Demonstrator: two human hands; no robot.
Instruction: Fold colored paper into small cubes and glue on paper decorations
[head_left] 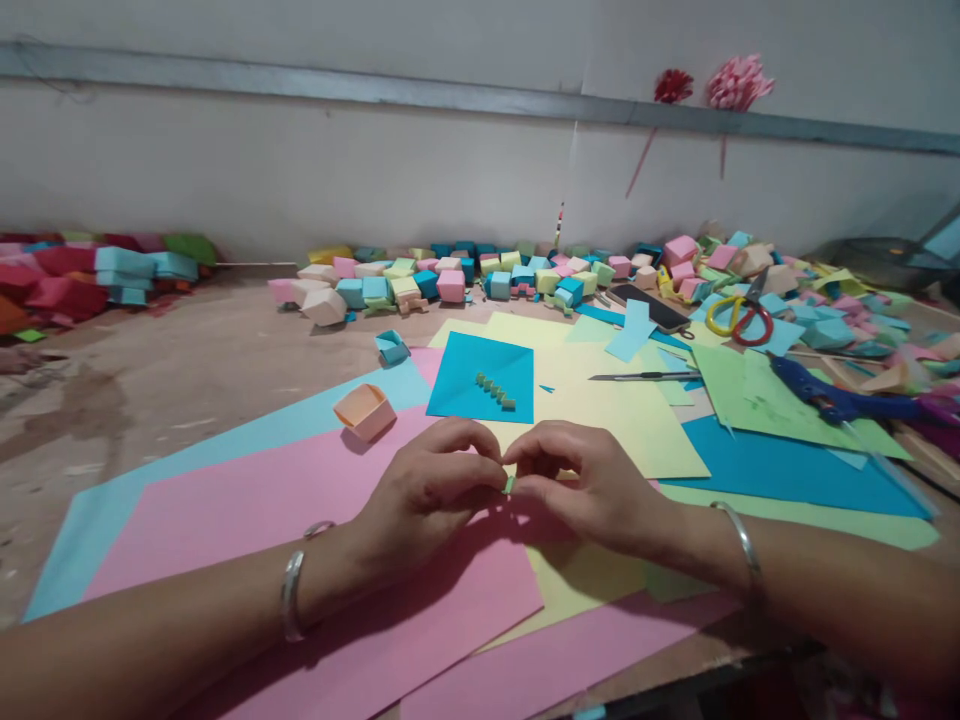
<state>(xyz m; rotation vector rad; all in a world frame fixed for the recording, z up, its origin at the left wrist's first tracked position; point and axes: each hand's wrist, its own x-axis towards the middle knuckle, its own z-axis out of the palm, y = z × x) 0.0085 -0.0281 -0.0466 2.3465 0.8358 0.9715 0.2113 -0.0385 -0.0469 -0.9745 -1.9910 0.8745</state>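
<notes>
My left hand and my right hand meet over the pink paper sheet, fingertips pinched together on a tiny green paper piece. Both wrists wear silver bangles. Just beyond the hands lies a blue paper square carrying a short row of small green paper pieces. An open peach paper box sits to the left of it, and a small blue paper box lies farther back.
Large yellow, green and blue sheets overlap on the table. A craft knife, scissors, a phone and a blue glue gun lie right. Several coloured paper cubes line the wall.
</notes>
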